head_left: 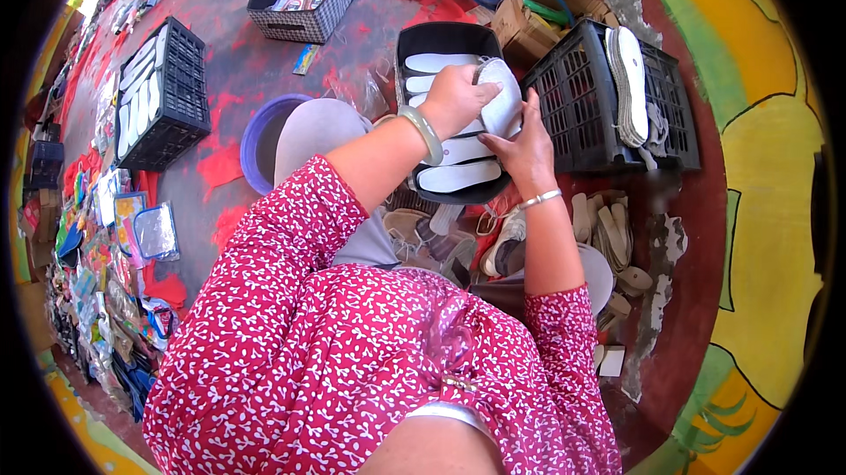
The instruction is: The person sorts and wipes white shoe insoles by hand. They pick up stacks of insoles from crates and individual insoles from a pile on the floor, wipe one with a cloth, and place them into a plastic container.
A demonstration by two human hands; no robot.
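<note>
A white shoe sole (504,94) with a grey stitched edge is held up between my two hands. My left hand (454,100) pinches its left edge, thumb and fingers closed. At its lower right end, my right hand (526,147) grips it between the thumb and the raised fingers. Just beneath my hands stands a dark fabric bin (432,30). Several white soles lie crosswise in it, among them one white sole (458,177) at the near end. My left hand and the held sole cover part of the bin's contents.
At right, a black plastic crate (573,114) bears a bundle of soles (627,87). A cardboard box (520,25) sits behind it. Leftward are a purple basin (251,144), another black crate (189,92) with white soles, and a checked basket (330,21). More soles (610,228) lie near my right forearm.
</note>
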